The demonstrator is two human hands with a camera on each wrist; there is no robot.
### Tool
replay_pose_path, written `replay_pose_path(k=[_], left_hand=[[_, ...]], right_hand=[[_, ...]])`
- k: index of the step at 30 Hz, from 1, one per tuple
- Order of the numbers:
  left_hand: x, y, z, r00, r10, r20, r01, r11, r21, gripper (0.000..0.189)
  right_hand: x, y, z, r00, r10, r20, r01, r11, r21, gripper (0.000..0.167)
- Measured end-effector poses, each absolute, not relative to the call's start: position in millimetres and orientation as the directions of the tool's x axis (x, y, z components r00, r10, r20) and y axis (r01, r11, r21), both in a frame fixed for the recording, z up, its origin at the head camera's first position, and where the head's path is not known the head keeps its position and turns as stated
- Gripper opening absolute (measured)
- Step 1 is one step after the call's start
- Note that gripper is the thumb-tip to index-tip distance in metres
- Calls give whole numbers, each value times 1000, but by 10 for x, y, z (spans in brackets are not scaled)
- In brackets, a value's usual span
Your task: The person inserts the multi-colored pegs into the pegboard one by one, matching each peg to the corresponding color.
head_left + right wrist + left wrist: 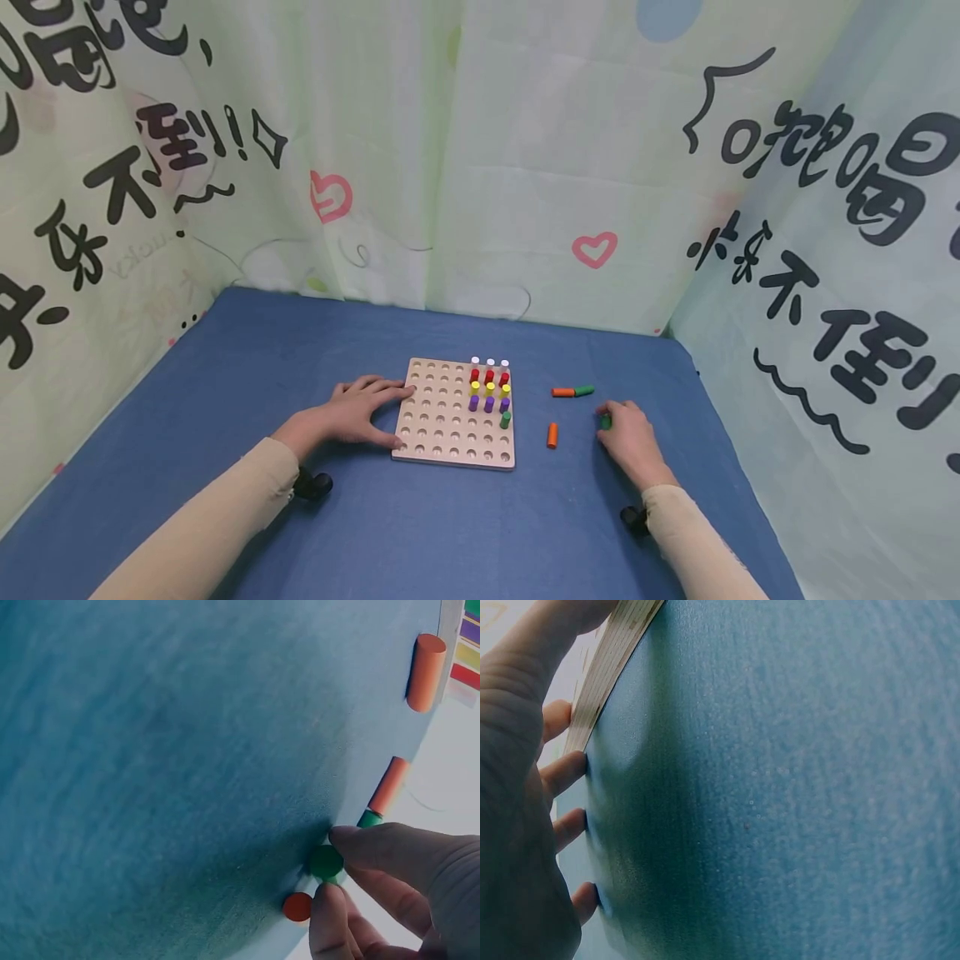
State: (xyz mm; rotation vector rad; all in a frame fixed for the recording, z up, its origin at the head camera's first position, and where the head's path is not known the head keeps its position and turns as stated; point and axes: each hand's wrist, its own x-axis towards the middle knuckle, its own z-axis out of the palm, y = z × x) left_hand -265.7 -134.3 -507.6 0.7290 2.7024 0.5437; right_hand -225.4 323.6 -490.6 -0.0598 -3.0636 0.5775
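Observation:
A pale wooden pegboard with rows of round holes lies on the blue cloth. My left hand rests at its left edge, thumb near the front corner and a fingertip higher up the side; in the left wrist view, the board's layered side shows by the fingers. White, red, yellow and purple pegs stand in rows at the board's right side, with one green peg in front of them. Off to the right, my right hand pinches another green peg between thumb and fingers, low over the cloth.
Between board and right hand lie an orange peg and, farther back, an orange peg end to end with a green peg. Another orange peg shows beside my right fingers. Printed curtains enclose the table.

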Motion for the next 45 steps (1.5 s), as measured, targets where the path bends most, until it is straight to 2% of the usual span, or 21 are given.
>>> replay_pose_path(k=[14,22,32,45], left_hand=[[-2662,-1343,-5056,-832,524,-185,414,807,421,95],[-2669,-1341,-5057,-829,529,-183,418,802,427,95],[-2686,-1346,-5121,-826,535,-177,419,794,440,97],[-2663,-1344,-5095,-829,530,-178,415,796,440,96]], right_hand=[[-2279,3125,-4833,-998,41,-58,59,926,-374,31],[-2295,3071,-4825,-994,77,-84,106,891,-441,25],[-2258,2920,-4776,-992,103,-67,122,855,-504,25],[-2273,2589,-4649,-997,78,23,53,837,-544,19]])
